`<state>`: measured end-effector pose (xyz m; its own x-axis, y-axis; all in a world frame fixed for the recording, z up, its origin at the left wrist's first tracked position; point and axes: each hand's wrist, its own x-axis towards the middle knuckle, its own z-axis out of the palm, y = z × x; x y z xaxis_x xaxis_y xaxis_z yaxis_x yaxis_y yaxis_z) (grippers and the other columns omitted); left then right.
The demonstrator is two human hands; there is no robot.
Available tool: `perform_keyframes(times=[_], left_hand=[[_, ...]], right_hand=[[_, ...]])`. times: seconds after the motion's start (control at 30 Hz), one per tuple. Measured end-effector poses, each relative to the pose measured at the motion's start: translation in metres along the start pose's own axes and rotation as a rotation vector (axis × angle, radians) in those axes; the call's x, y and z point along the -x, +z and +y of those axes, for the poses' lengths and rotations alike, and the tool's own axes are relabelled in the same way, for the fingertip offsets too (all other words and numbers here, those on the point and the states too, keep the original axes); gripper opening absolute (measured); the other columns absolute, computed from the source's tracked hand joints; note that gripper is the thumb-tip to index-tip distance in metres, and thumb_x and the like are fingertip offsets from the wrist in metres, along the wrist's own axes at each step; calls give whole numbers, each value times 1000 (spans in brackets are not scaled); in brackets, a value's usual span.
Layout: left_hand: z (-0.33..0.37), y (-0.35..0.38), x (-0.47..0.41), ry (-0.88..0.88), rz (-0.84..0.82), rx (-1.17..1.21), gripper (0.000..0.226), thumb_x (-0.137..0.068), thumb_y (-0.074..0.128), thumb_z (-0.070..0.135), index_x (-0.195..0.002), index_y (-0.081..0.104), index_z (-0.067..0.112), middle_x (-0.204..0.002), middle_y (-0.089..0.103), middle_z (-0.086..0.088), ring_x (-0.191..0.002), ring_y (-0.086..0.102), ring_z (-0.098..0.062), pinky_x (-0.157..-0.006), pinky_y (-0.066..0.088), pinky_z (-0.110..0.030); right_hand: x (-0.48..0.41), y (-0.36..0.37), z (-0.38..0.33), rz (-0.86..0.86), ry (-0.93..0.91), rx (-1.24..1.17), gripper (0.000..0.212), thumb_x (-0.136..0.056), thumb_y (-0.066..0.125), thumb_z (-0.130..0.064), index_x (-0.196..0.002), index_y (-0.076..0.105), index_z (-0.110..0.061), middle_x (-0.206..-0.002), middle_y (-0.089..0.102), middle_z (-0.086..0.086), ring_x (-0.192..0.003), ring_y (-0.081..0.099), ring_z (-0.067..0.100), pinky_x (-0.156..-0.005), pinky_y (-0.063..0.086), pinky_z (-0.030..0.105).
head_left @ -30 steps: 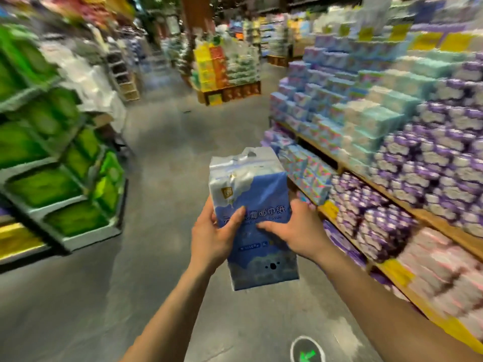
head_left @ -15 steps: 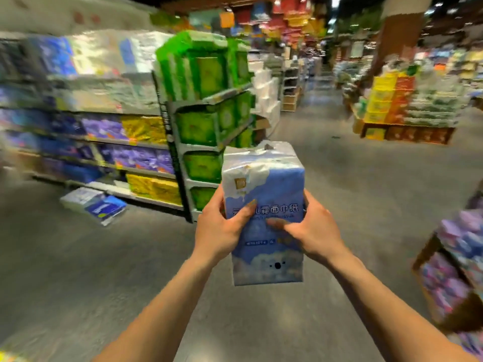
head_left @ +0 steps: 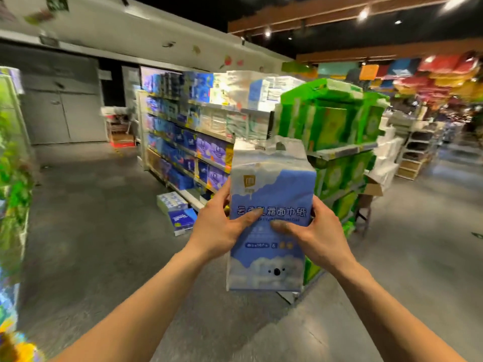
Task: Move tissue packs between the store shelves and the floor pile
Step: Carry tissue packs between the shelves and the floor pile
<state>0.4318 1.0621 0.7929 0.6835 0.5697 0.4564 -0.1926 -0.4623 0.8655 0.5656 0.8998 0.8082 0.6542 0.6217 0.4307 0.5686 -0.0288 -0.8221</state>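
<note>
Holding the tissue pack (head_left: 270, 254) upright between them, the left hand (head_left: 217, 228) and the right hand (head_left: 321, 231) were clamped on its two sides. Their thumbs lay across the printed front and the other fingers were hidden behind it. The pack hung in the air in front of the person, its long axis vertical, with the plastic carry handle (head_left: 281, 146) on top and the koala print at the bottom.

The floor pile (head_left: 177, 210) lay ahead and to the left of the hands, lower down: a few blue and white packs on the grey floor (head_left: 91, 231), just beside the foot of the shelves (head_left: 183, 142) stocked with blue and purple packs. The left hand was the nearer one to that pile. The right hand sat closer to the green display rack (head_left: 334, 131), which stood directly behind the pack.

Setting the pack down there would probably call for a swing leftward and downward, led by the left side.
</note>
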Motion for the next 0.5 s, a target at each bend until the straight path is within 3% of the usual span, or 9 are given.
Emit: perform_keyframes(times=[0.13, 0.23, 0.5], left_hand=[[-54, -40, -90, 52, 27, -13, 68, -79, 82, 43, -140, 53, 32, -118, 72, 18, -105, 70, -4, -92, 59, -43], [-82, -67, -169, 82, 30, -49, 68, -81, 82, 42, -141, 52, 36, -117, 72, 21, -105, 70, -3, -92, 59, -43], [-148, -100, -388, 161, 21, -86, 65, -83, 82, 40, -140, 52, 39, -111, 73, 22, -98, 71, 0, -89, 59, -41]], right_hand=[[-96, 58, 21, -41, -14, -88, 45, -73, 89, -8, -108, 63, -19, -91, 76, -14, -76, 71, -4, -55, 51, 12], [-177, 94, 30, -23, -21, -92, 45, -71, 91, -13, -105, 64, -23, -91, 77, -19, -80, 72, -3, -59, 52, 13], [-395, 150, 72, 82, -54, -36, 48, -65, 95, -23, -103, 66, -26, -96, 77, -14, -86, 74, 7, -78, 61, 40]])
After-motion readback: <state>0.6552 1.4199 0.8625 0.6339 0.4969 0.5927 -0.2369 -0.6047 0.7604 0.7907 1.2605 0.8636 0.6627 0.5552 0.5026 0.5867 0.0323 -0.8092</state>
